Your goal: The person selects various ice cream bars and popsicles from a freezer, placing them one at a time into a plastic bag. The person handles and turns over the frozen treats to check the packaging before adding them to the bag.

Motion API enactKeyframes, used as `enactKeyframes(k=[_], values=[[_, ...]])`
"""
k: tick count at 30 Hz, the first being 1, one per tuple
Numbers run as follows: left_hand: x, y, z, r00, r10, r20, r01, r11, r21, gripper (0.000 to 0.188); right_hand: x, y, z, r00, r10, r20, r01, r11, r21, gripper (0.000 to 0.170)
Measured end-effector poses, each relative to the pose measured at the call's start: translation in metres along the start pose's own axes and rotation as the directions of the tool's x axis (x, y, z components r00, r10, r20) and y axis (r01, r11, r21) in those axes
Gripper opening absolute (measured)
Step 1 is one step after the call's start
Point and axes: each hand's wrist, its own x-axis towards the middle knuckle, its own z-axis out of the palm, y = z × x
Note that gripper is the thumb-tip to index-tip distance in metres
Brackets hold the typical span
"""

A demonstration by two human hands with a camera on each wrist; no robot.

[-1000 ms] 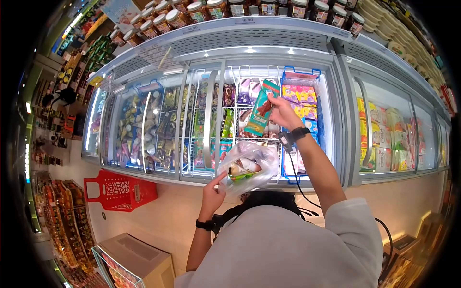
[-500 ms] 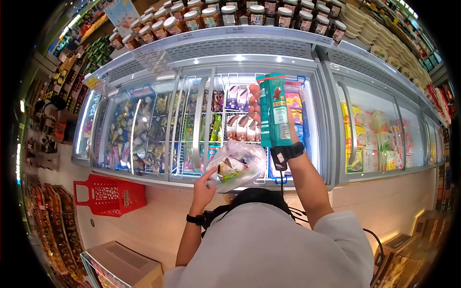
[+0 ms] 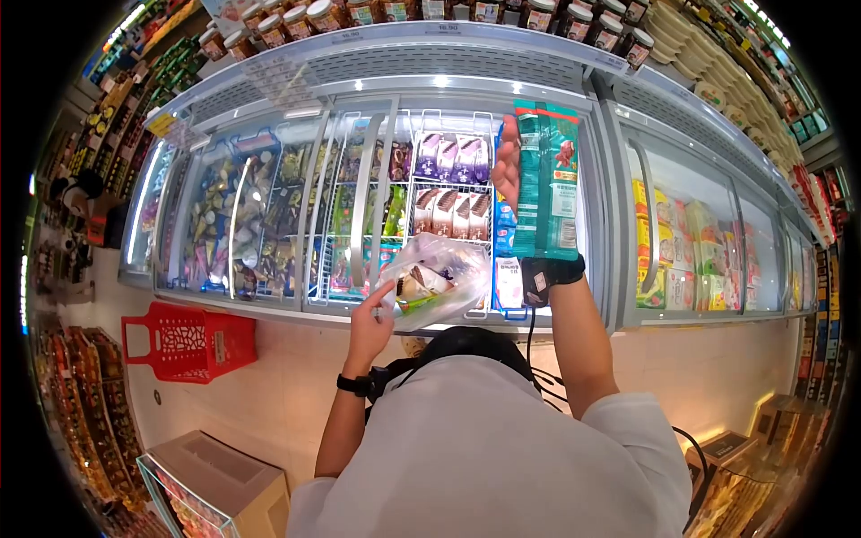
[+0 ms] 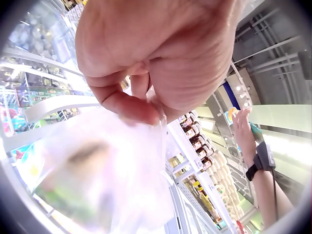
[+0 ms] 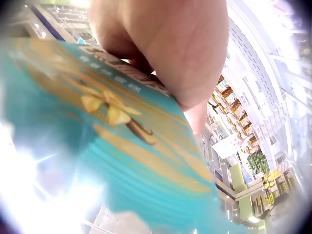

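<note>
Held up over the freezer's right compartment is a teal packet (image 3: 549, 184), its back side facing the head camera. My right hand (image 3: 508, 170) grips it from behind, fingers curled at its left edge; in the right wrist view the packet (image 5: 112, 117) lies against the right hand (image 5: 165, 44). My left hand (image 3: 369, 327) pinches the top of a clear plastic bag (image 3: 448, 296) that has several wrapped items inside. The left wrist view shows the left hand's (image 4: 156, 53) thumb and finger closed on the bag's film (image 4: 141, 170).
Wire baskets below hold purple packets (image 3: 453, 157) and brown-white packets (image 3: 451, 213). Sliding glass lids with a curved handle (image 3: 360, 202) lie to the left. A red basket (image 3: 202, 342) stands on the floor at left; jars (image 3: 363, 11) line the shelf above.
The right hand has turned the teal packet from its front to its back and carried it to the right. The left hand and bag have shifted slightly left in the head view.
</note>
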Motion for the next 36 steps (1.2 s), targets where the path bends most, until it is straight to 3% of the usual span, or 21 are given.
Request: enactKeyframes(k=[2,4,6,10,11,12,14,16,17,19,20,22,25,26,28,30,31,34,35,36], values=[[0.000,-0.003,0.000,0.999,0.035,-0.032,-0.035,0.999,0.019,0.069,0.003,-0.006,-0.007,0.999,0.051,0.000,-0.051,0.996,0.071,0.061],[-0.001,-0.005,0.002,0.992,0.100,-0.083,-0.096,0.994,0.045,0.061,0.002,-0.004,-0.009,1.000,0.010,-0.026,-0.009,0.999,0.045,0.065],[-0.001,-0.004,0.002,0.993,0.096,-0.074,-0.093,0.995,0.040,0.065,0.004,-0.004,-0.011,1.000,0.022,-0.013,-0.021,0.997,0.074,0.064],[-0.001,-0.005,0.004,0.985,0.123,-0.123,-0.121,0.992,0.027,0.073,-0.001,0.000,-0.012,0.999,0.009,-0.048,-0.016,0.991,-0.131,0.057],[-0.001,-0.008,0.002,0.991,0.102,-0.086,-0.098,0.994,0.054,0.079,-0.003,-0.005,-0.026,0.996,-0.014,-0.083,-0.016,0.934,-0.357,0.051],[-0.001,-0.007,0.001,0.990,0.105,-0.095,-0.099,0.993,0.062,0.081,-0.005,0.000,-0.027,0.960,-0.141,-0.240,-0.030,0.804,-0.594,0.041],[0.000,-0.002,0.003,0.987,0.118,-0.113,-0.109,0.991,0.077,0.083,-0.011,0.003,-0.057,0.940,-0.119,-0.321,-0.219,0.510,-0.832,0.030],[0.000,-0.003,0.003,0.986,0.125,-0.108,-0.113,0.988,0.109,0.087,-0.015,0.039,-0.066,0.919,-0.161,-0.360,-0.289,0.349,-0.892,0.027],[0.000,-0.002,0.004,0.984,0.132,-0.121,-0.118,0.986,0.117,0.087,-0.022,0.052,-0.094,0.941,-0.114,-0.318,-0.272,0.299,-0.914,0.029],[0.002,-0.005,0.004,0.977,0.171,-0.127,-0.155,0.979,0.130,0.090,-0.032,0.085,-0.111,0.926,-0.004,-0.378,-0.374,0.135,-0.917,0.037],[0.003,-0.008,0.005,0.972,0.189,-0.136,-0.170,0.976,0.139,0.092,-0.037,0.096,-0.113,0.935,0.049,-0.351,-0.346,-0.076,-0.935,0.040],[0.005,-0.011,0.005,0.963,0.223,-0.150,-0.200,0.967,0.156,0.095,-0.044,0.110,-0.133,0.974,0.213,-0.082,-0.014,-0.304,-0.953,0.040],[0.005,-0.013,0.004,0.955,0.230,-0.187,-0.203,0.967,0.154,0.096,-0.045,0.106,-0.132,0.924,0.211,-0.319,-0.252,-0.294,-0.922,0.038],[0.003,-0.014,0.004,0.955,0.226,-0.192,-0.192,0.965,0.179,0.096,-0.042,0.097,-0.128,0.910,0.157,-0.383,-0.339,-0.249,-0.907,0.030],[0.002,-0.014,0.003,0.955,0.220,-0.200,-0.173,0.958,0.228,0.096,-0.040,0.075,-0.126,0.952,0.041,-0.303,-0.265,-0.384,-0.884,0.024],[-0.001,-0.007,0.003,0.966,0.165,-0.200,-0.128,0.974,0.188,0.091,-0.044,0.045,-0.140,0.970,0.187,-0.154,-0.017,-0.581,-0.813,0.018],[-0.002,-0.004,0.003,0.971,0.135,-0.198,-0.102,0.980,0.169,0.089,-0.047,0.037,-0.146,0.946,0.260,-0.193,-0.003,-0.588,-0.809,0.018],[0.000,-0.008,0.001,0.967,0.177,-0.184,-0.138,0.969,0.205,0.089,-0.069,0.030,-0.151,0.881,0.256,-0.399,-0.178,-0.601,-0.780,0.022],[0.000,-0.007,0.000,0.972,0.155,-0.177,-0.122,0.976,0.182,0.089,-0.072,0.027,-0.157,0.837,0.190,-0.513,-0.276,-0.663,-0.696,0.022],[0.001,-0.008,0.000,0.972,0.160,-0.174,-0.127,0.975,0.184,0.090,-0.072,0.024,-0.162,0.869,0.099,-0.486,-0.301,-0.673,-0.676,0.020]])
